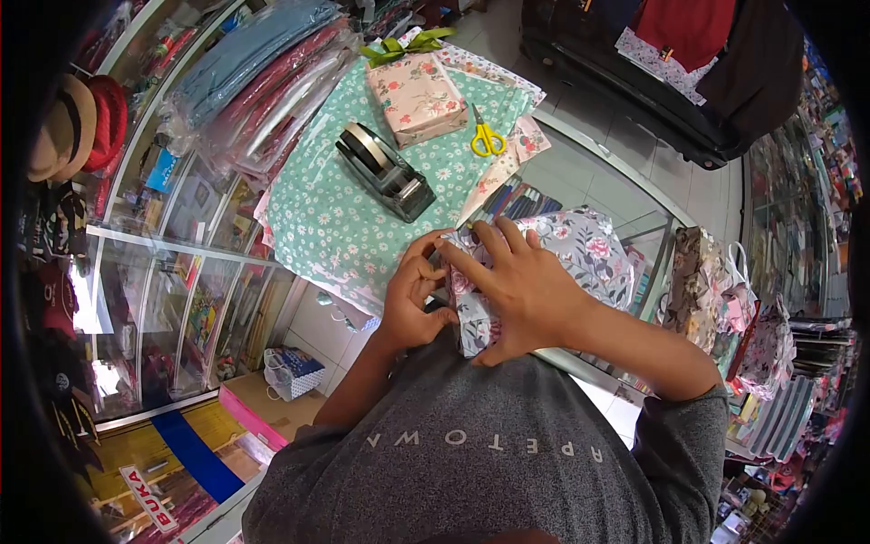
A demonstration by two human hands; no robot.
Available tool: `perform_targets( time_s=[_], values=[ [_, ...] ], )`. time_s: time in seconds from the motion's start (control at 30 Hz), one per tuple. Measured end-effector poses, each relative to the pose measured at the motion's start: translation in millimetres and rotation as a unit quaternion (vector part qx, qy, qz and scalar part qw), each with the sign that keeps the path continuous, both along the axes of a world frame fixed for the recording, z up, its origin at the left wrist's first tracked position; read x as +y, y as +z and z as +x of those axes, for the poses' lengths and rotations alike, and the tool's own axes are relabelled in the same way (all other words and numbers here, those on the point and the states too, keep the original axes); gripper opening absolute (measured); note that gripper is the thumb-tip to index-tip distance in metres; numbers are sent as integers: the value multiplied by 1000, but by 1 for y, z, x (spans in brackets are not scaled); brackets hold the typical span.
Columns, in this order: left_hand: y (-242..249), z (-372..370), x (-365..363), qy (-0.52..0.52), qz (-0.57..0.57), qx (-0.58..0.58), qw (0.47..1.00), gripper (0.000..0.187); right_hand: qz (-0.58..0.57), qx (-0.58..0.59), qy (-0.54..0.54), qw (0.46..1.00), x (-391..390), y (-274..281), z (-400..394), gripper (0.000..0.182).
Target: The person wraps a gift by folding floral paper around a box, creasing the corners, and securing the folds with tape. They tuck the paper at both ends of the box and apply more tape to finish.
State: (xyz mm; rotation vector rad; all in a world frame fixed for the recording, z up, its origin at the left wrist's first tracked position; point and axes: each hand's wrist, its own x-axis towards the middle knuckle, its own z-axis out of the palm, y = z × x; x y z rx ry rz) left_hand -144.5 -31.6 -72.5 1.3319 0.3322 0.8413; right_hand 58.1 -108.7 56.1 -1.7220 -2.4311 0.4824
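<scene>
A box-shaped package in grey floral wrapping paper (603, 245) lies against my body at the counter's near side. My right hand (526, 286) spans the package from above and grips it, thumb on the near side and fingers toward the far side. At its left end, my left hand (417, 299) has curled fingers pressed on the edge of the paper; part of that contact is hidden. Beyond my hands are a black tape dispenser (385, 172), yellow-handled scissors (488, 139) and a pink floral gift box (415, 98) with a green ribbon bow (406, 45).
Green daisy-patterned paper sheets (317, 218) lie under the dispenser on a glass counter (603, 172). Plastic-wrapped goods (272, 91) are stacked at the left, beside glass shelves. Gift bags (693, 290) stand at the right. A paper bag (293, 372) is low on the left.
</scene>
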Motion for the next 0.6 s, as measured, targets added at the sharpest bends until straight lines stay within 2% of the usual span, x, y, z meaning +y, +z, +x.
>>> perform_targets(
  time_s=[0.1,0.17,0.2,0.3,0.33,0.4,0.47,0.53,0.57,0.6],
  values=[
    [-3,-14,4,-4,-15,-23,1000,59,-1,16,-22,1000,-6,-1,-17,133],
    [-2,-25,21,-52,27,-26,998,57,1,-7,-53,999,-5,0,-30,133],
    [8,-29,30,-56,67,11,996,56,30,-15,-45,998,-3,-2,-33,129],
    [16,-35,45,-98,22,37,994,56,32,-17,-61,997,1,-3,-41,130],
    [16,-34,42,-94,-35,34,994,58,30,-17,-58,998,4,-2,-41,130],
    [14,-34,41,-91,-30,29,995,58,12,30,-44,999,8,5,-34,126],
    [8,-37,37,-82,-22,27,996,59,-5,123,-59,991,19,8,-22,114],
    [9,-35,42,-93,16,33,995,60,-107,117,-105,982,42,24,-8,91],
    [9,-34,44,-104,57,37,992,61,-14,152,-91,984,51,15,-1,66],
    [7,-34,41,-88,51,36,994,64,-62,172,-91,979,68,19,8,56]
  ],
)
